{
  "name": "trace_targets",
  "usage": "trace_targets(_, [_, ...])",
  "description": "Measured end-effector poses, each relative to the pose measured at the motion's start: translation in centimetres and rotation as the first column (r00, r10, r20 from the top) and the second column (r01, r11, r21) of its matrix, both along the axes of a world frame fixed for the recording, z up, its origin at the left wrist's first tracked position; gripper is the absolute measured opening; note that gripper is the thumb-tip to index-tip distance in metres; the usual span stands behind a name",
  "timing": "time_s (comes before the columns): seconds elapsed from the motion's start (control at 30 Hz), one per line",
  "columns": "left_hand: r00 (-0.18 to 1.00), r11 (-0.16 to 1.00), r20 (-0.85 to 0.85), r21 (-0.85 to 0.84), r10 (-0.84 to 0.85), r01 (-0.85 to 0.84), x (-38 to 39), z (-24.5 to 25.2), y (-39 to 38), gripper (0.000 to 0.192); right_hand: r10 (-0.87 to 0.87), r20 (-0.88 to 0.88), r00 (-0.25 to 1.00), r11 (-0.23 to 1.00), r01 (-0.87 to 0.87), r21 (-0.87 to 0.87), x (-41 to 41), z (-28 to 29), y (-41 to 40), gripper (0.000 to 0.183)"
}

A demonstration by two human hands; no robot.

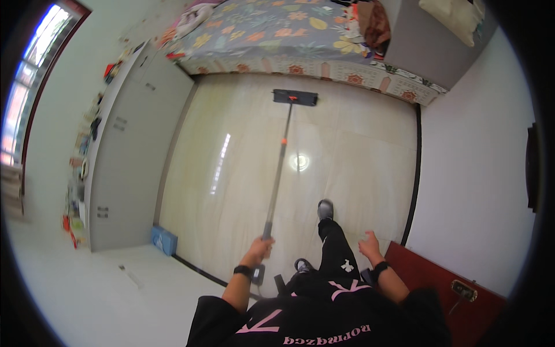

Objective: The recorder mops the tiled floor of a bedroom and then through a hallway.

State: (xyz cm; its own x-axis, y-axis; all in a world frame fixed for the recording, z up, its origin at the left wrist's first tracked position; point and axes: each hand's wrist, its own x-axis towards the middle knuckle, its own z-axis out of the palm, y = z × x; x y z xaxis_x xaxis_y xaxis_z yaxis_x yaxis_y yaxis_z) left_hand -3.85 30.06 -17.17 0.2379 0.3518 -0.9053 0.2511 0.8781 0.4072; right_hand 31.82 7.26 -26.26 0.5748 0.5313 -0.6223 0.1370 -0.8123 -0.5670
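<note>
My left hand [259,250] is closed around the grip end of a flat mop's long grey pole [277,186], which has an orange collar partway up. The far end of the pole joins a dark rectangular mop head [295,97], lying flat on the glossy tiled floor a little short of the bed. To the right, my right hand [369,245] hangs beside my leg with nothing in it, its fingers partly spread. Both wrists wear dark bands.
A bed with a flowered sheet [277,34] spans the far side. Low grey cabinets [130,143] line the left, with a blue tissue box [164,240] at their near end. A red-brown door [438,286] stands at the lower right, beside a white wall [472,160].
</note>
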Motion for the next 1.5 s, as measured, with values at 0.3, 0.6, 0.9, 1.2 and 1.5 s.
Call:
trace_targets(0.3, [0.987, 0.986, -0.148, -0.148, 0.056, -0.078, -22.9, 12.7, -34.1, 0.029, 0.960, 0.233, 0.153, 0.110, -0.976, 0.189, -23.8, 6.0, 8.8, 0.073])
trace_targets(0.6, [0.766, 0.967, -0.596, 0.082, 0.240, -0.240, -18.9, 31.2, -55.3, 0.038, 0.718, 0.133, -0.683, -0.692, -0.682, 0.238, -40.2, 1.4, -6.2, 0.017])
trace_targets(0.9, [0.266, 0.994, -0.958, -0.110, -0.110, 0.016, -13.3, 33.9, -45.8, 0.037, 0.916, 0.301, -0.264, -0.388, -0.769, 0.507, -36.6, 3.2, -3.6, 0.008])
trace_targets(1.2, [0.400, 0.937, -0.906, 0.007, -0.143, 0.350, -11.4, 31.2, -23.1, 0.033, 0.950, 0.258, 0.173, 0.021, -0.865, 0.501, -24.5, 1.9, 12.2, 0.005])
trace_targets(1.5, [0.555, 0.659, -0.791, 0.277, -0.258, 0.699, 7.6, 19.8, -1.7, 0.031, 0.627, 0.406, 0.666, 0.531, -0.745, 0.403, -1.2, -2.9, 25.0, 0.033])
